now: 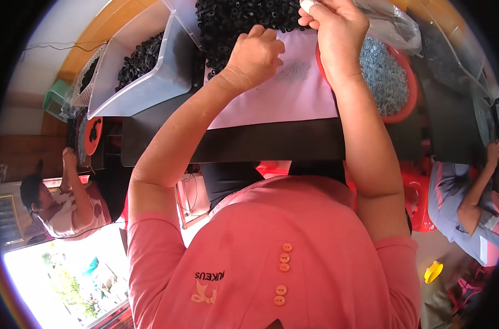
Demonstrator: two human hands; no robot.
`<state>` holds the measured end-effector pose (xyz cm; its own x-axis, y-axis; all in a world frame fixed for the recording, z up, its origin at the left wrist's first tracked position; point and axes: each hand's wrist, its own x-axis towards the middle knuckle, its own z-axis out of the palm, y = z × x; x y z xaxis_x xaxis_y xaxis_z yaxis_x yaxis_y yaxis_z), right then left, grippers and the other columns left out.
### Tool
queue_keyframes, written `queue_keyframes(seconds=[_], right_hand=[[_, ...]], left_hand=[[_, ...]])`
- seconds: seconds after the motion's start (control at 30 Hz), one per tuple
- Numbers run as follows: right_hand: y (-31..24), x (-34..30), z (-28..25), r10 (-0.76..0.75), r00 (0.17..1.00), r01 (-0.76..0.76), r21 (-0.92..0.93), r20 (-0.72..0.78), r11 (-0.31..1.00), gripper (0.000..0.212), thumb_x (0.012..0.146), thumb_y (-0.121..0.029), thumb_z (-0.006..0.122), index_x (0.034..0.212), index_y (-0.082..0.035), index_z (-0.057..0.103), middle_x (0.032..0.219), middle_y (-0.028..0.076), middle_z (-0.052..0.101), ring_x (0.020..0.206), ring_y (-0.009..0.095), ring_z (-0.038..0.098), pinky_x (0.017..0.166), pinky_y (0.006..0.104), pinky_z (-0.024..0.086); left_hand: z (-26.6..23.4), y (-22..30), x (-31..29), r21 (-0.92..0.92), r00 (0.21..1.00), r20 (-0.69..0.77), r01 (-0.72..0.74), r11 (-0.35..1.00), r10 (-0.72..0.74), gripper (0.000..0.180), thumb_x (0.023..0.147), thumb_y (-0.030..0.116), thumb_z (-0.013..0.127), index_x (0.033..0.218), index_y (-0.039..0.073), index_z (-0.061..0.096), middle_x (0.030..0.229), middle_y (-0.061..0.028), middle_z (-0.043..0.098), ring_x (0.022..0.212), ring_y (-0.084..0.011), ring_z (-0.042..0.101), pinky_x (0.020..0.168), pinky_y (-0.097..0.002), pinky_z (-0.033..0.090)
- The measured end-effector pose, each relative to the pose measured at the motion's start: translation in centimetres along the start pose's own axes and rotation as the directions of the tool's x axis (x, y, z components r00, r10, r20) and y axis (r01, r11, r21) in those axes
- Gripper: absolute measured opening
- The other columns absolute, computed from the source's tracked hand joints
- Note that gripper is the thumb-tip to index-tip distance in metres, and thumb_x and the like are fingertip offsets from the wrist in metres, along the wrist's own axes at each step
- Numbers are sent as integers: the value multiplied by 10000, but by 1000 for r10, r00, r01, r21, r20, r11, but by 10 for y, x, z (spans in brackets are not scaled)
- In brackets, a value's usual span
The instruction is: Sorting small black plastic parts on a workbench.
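My left hand [255, 58] is curled closed over a pale pink sheet [271, 109], beside a heap of small black ring-like parts [236, 19]. Whatever its fingers hold, if anything, is hidden. Farther to the right, my right hand [341, 30] is raised with its fingers drawn together at the upper edge of the picture. Something white [308, 5] shows at its fingertips; whether it is a covering or a held piece I cannot make out. Under that wrist stands a red basin [411, 90] full of small bluish-grey pieces [382, 77]. A patch of tiny grey pieces [296, 71] lies on the sheet.
A translucent bin [151, 90] with black parts [141, 61] stands at the left. Clear plastic bags [395, 27] lie beyond the basin. The dark table edge [233, 145] runs before me. One person [68, 203] sits at the left, another [469, 203] at the right.
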<state>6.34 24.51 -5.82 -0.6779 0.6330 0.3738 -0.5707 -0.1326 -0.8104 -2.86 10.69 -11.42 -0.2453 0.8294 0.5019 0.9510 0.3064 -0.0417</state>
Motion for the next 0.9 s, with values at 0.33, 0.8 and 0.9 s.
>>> queue_keyframes(seconds=[0.33,0.8,0.9], right_hand=[[20,7,-5,-45,999,44,29,27,999,84,824,13,610,903,23,635,765,40,619,602,97,541,557,226,453],[23,8,-11,332,907,-200,-429,259,881,134,849,-107,652,902,7,698,753,33,659,650,98,594,600,234,480],[27,10,-11,289,923,-187,-361,253,913,149,834,-69,632,946,11,690,769,39,655,637,101,582,621,229,474]], left_hand=[[16,4,1,143,996,83,-47,989,36,91,740,153,714,770,109,640,840,-17,559,883,-234,546,722,-384,484],[-33,1,20,-16,963,-265,48,999,-50,76,794,100,687,807,45,638,810,-62,572,839,-281,569,729,-395,512],[-34,2,23,-115,962,-252,75,991,-102,84,806,94,678,866,38,660,840,-57,595,868,-273,571,750,-381,505]])
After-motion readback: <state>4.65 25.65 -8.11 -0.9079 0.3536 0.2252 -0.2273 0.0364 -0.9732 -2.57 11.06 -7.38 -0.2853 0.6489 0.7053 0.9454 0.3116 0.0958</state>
